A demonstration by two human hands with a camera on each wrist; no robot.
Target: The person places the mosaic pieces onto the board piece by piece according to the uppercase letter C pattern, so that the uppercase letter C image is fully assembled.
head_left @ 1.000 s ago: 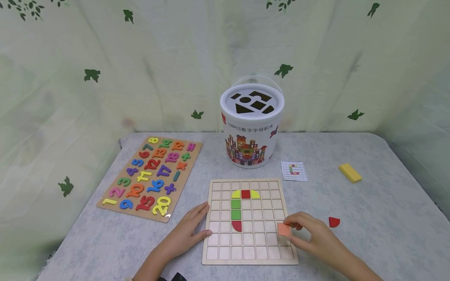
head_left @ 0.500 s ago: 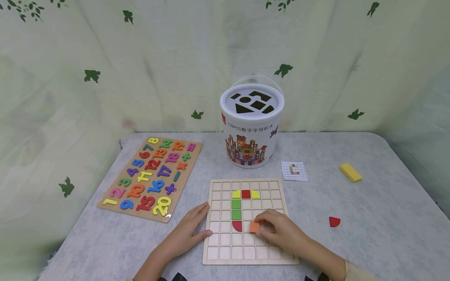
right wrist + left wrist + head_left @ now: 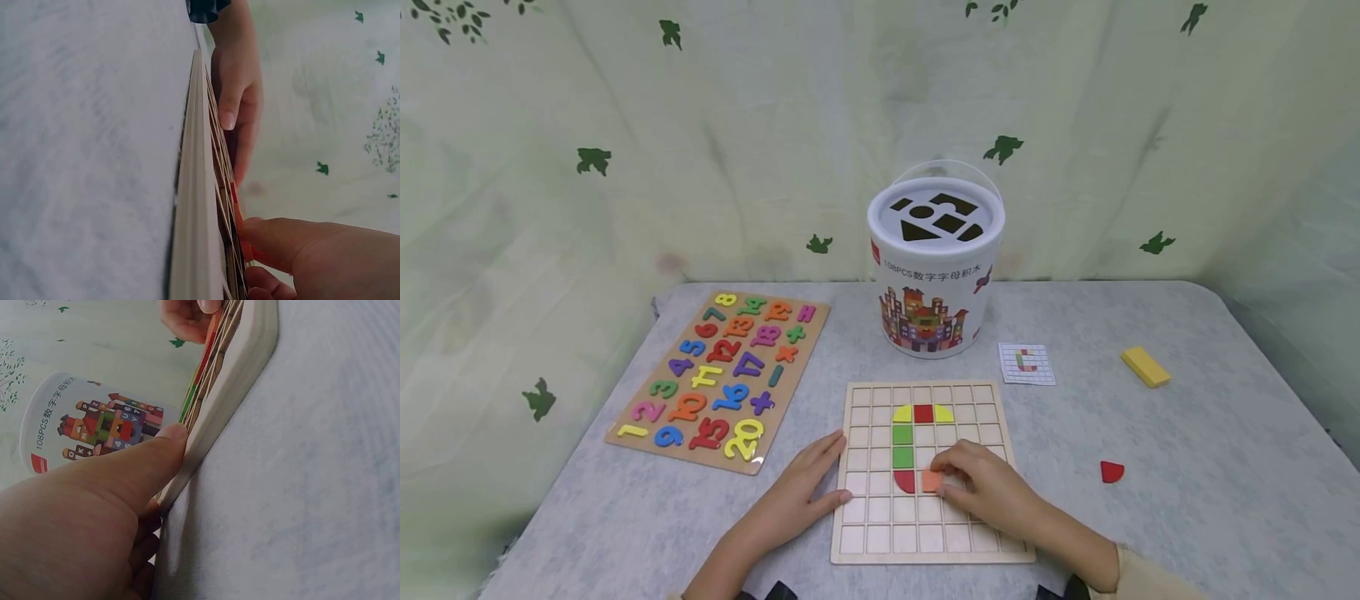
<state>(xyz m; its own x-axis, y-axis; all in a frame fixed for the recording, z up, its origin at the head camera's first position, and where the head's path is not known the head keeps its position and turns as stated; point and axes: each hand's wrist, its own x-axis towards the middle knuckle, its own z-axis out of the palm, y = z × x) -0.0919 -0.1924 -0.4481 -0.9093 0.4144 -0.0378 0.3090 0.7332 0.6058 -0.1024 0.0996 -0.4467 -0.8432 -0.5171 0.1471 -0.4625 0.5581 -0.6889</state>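
Observation:
A wooden grid board [image 3: 932,537] lies on the table in the head view. Set in its cells are two yellow quarter-rounds, a red square [image 3: 923,413], two green squares [image 3: 902,434] and a red quarter-round [image 3: 905,481]. My right hand [image 3: 988,492] pinches an orange square block [image 3: 931,481] between thumb and fingers, just right of that red quarter-round and low over the grid. In the right wrist view the thumb presses the orange block [image 3: 244,240]. Along the board's left edge rests my left hand [image 3: 793,500], its fingers fairly straight and its thumb [image 3: 165,447] against the rim.
A number puzzle board [image 3: 801,350] lies at the left. Behind the grid stands a white bucket [image 3: 934,275] with a shape-hole lid. A small pattern card [image 3: 1027,364], a yellow block [image 3: 1146,367] and a loose red quarter-round [image 3: 1112,472] lie to the right.
My right hand has carried the orange block leftward from the board's right edge to beside the red quarter-round. The left hand has stayed at the left edge.

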